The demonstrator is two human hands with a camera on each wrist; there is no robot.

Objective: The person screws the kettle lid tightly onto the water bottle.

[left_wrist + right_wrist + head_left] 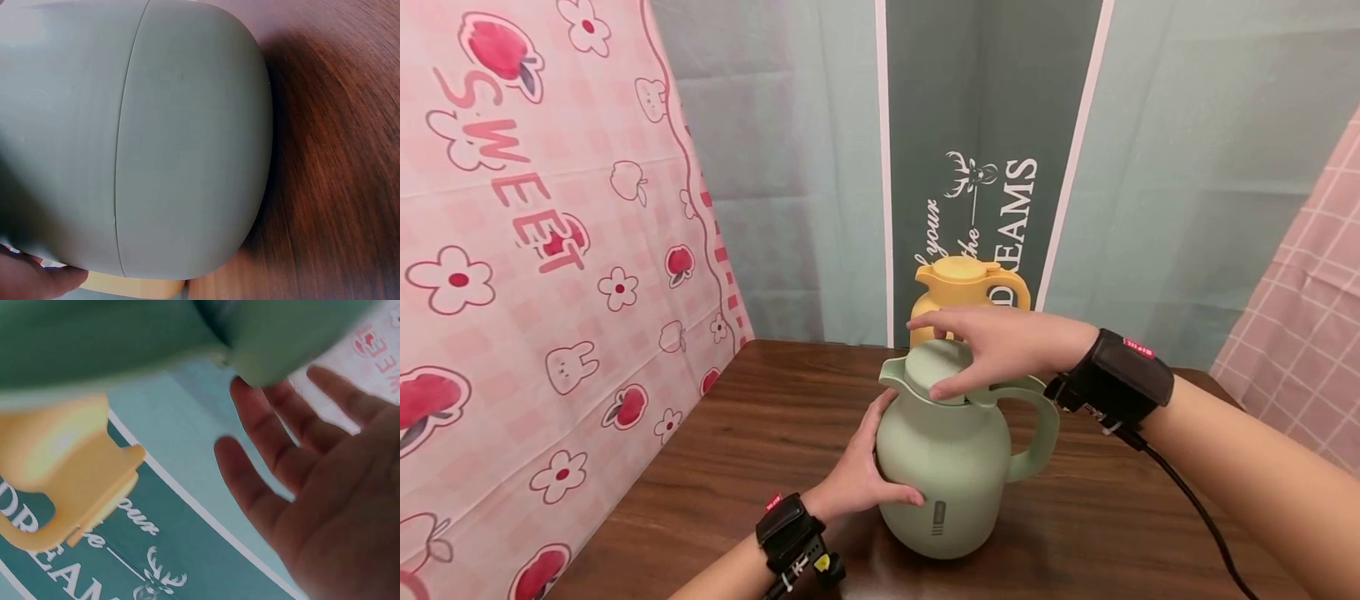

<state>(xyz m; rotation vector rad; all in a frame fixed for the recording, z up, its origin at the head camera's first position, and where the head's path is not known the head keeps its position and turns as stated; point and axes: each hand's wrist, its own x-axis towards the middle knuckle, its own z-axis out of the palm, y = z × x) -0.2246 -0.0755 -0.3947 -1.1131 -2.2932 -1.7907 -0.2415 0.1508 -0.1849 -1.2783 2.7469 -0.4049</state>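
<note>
A pale green thermos jug (pixel 947 458) stands upright on the table, spout toward the left and handle toward the right. My left hand (pixel 857 475) grips its body, fingers along the left side and thumb across the front. The left wrist view is mostly filled by the jug's lower body (pixel 194 137), with part of that hand (pixel 37 278) at the bottom corner. Over the round lid (pixel 934 367) is my right hand (pixel 1007 337), thumb at the near edge and fingers on the far side. Its index finger (pixel 250 481) stays apart from the lid in the right wrist view.
Behind the green jug stands a similar yellow jug (pixel 955 287), partly hidden by my right hand. The dark wooden table (pixel 775 433) is bordered by a pink printed cloth (pixel 572 333) on the left and a grey-green curtain (pixel 782 183) at the back. A black cable (pixel 1202 517) trails from my right wrist.
</note>
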